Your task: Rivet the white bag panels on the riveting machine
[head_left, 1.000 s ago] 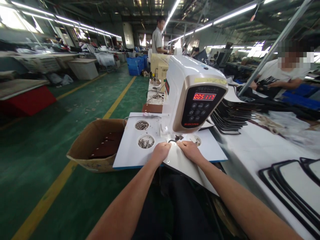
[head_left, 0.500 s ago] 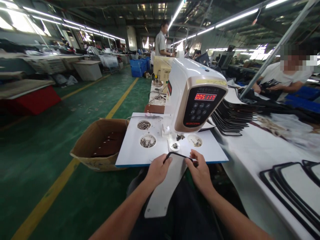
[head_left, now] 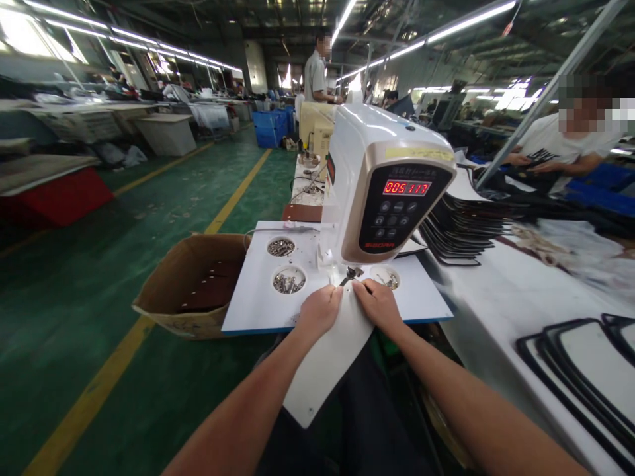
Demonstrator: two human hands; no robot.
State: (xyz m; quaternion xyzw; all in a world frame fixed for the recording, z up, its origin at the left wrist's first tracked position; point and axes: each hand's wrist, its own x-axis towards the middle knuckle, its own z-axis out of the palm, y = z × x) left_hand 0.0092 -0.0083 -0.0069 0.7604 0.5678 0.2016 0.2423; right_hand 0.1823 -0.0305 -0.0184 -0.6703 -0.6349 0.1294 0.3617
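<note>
Both hands grip the top end of a flat white panel with a black edge [head_left: 327,357]. My left hand [head_left: 319,312] pinches its left corner, and my right hand [head_left: 378,305] pinches the right one. The panel's top sits under the head of a white and gold riveting machine [head_left: 381,185], right at the machine's punch [head_left: 351,273]. The rest of the panel hangs down over my lap. The machine's red display reads 005117. It stands on a white work plate [head_left: 258,301] with round cups of metal rivets [head_left: 288,281].
A cardboard box [head_left: 191,284] with brown pieces stands on the floor at left. Stacks of black-edged panels [head_left: 459,228] lie right of the machine, and more [head_left: 580,360] at the near right. A seated person works at far right; another person stands far back.
Half a second ago the panel's end was pulled back from the machine and turned; now both hands have pushed it forward under the punch again.
</note>
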